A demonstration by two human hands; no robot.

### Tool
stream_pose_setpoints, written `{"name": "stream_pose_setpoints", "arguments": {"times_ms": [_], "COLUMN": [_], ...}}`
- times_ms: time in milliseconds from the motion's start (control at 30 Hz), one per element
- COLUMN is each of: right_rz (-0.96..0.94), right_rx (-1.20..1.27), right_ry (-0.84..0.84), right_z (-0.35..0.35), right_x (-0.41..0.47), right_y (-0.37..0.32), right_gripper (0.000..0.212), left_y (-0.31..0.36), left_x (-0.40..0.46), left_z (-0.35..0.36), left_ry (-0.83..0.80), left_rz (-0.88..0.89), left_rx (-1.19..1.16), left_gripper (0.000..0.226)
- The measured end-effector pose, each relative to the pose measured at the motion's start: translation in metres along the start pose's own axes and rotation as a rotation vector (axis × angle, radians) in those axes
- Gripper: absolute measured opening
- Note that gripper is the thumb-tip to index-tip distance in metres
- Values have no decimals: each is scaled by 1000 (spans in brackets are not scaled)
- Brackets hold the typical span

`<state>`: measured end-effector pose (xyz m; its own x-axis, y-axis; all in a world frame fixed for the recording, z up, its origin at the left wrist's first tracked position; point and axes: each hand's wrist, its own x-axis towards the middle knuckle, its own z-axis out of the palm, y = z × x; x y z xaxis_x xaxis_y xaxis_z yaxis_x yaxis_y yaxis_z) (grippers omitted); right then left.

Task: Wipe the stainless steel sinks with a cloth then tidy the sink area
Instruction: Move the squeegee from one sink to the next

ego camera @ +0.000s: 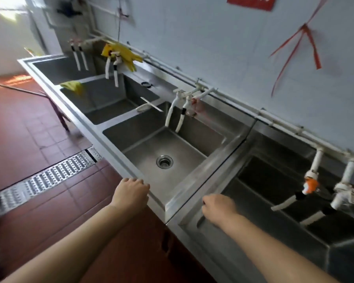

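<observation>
Your left hand (131,190) rests on the front rim of the near sink (164,146), fingers curled over the edge and holding nothing. Your right hand (218,207) sits on the rim of the next sink (274,193) to the right, fingers loosely folded; no cloth shows in it, though its palm side is hidden.

The thing you need lies away to your left and further along the row. A yellow cloth (73,86) is draped over the front edge of the second sink (102,99) beyond the one under your left hand, hanging partly into the basin. Its long side runs roughly along the rim, and it is well apart from both hands, so your left hand is the nearer one. I judge you will have to step along the row before reaching for it.

Count what is here: four sinks in view, running in one line away from you along the wall, the farthest one (55,68) at the end. Each has a pair of taps with white hoses, four pairs in all. One yellow cloth, and one pair of yellow rubber gloves (123,53) hung over the pipe above the second sink. A white tool (148,105) lies across the divider between the near sink and the second; what it is I cannot tell. One drain (164,161) shows in the near sink, which looks bare otherwise.
</observation>
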<state>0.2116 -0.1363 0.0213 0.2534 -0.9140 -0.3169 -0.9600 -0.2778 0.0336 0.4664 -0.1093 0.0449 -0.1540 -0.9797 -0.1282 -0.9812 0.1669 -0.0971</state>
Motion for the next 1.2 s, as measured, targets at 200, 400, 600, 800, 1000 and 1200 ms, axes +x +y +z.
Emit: {"name": "stream_pose_setpoints", "arguments": {"times_ms": [200, 400, 600, 800, 1000, 1200], "right_rz": [-89, -115, -150, -181, -154, -20], "right_rx": [-21, 7, 51, 105, 164, 171], "right_ry": [81, 90, 83, 98, 66, 54], "right_z": [-30, -57, -90, -125, -143, -155], "right_x": [64, 144, 244, 333, 393, 439], "right_y": [-82, -118, -145, -183, -218, -258], "right_gripper": [26, 27, 23, 24, 22, 22], "left_y": [-105, -171, -236, -299, -354, -434], "left_x": [-2, 29, 82, 138, 181, 229], "left_z": [5, 15, 9, 10, 19, 25], "left_ry": [44, 13, -34, -30, -83, -38], "left_rz": [-155, -230, -307, -380, -360, -267], "left_rx": [-87, -138, -173, -143, -169, -206], "left_gripper": [31, 32, 35, 32, 34, 34]}}
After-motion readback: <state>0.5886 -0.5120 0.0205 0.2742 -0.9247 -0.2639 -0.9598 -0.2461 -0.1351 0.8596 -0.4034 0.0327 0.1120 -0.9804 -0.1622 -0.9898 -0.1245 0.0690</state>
